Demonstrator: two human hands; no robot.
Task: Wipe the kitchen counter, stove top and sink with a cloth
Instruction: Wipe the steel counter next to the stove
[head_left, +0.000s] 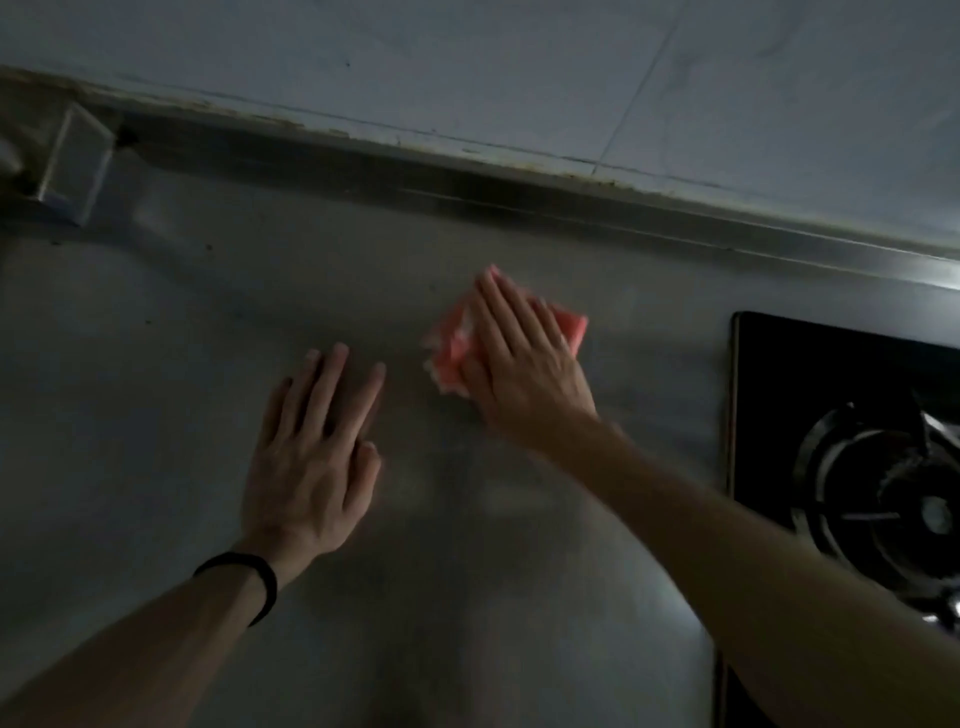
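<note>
No text, label, brand, number or sign can be read; the view is dim and blurred.

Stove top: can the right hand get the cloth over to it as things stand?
Probably yes. The right hand presses flat on the pink cloth on the counter, and the stove top lies just to its right; nothing visible stands between them.
</note>
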